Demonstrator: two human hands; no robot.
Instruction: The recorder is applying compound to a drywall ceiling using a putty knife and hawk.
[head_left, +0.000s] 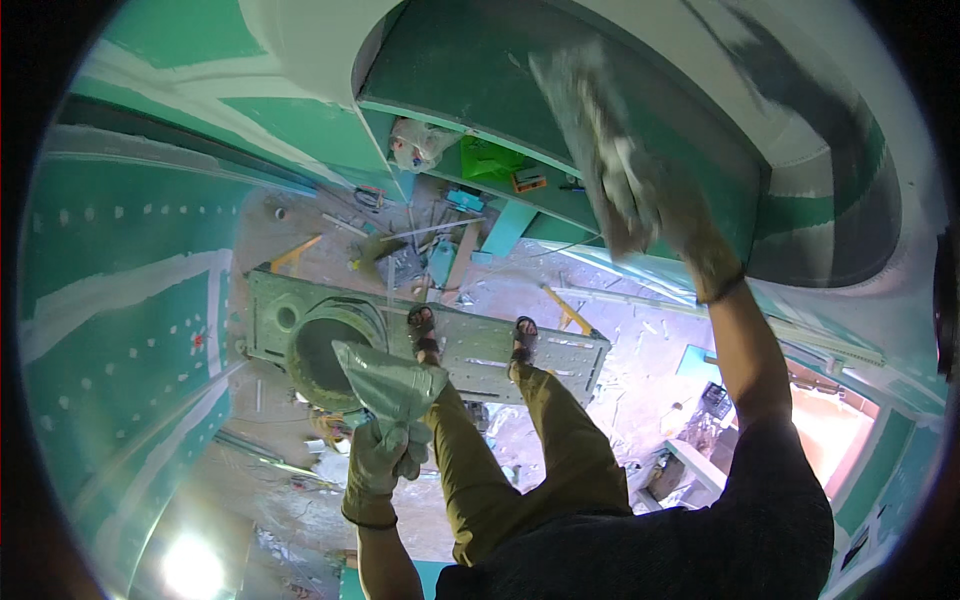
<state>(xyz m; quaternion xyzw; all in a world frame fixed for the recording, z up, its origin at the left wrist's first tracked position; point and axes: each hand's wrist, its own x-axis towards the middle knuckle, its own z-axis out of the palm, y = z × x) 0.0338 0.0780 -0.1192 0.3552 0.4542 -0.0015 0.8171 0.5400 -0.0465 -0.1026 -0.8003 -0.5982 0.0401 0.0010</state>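
Observation:
My left hand (385, 452), in a pale work glove, is closed round the handle of a pointed trowel (398, 385). The trowel's grey-smeared blade points up and left, in front of a round bucket (335, 345). Raised at the upper right, my gloved right hand (635, 195) is closed on a long flat plastering trowel (585, 115). Motion smears both hand and blade, so its edges are unclear. That trowel is in front of the dark green panel (450, 60) inside a curved wall recess; whether it touches the panel I cannot tell.
I stand on a perforated work platform (480, 345) with the bucket at its left. Below the recess, a shelf (555, 200) holds a plastic bag (420, 143), a bright green bag (488, 158) and a small box (528, 180). Board offcuts and debris litter the floor. A lamp (192, 568) glares at lower left.

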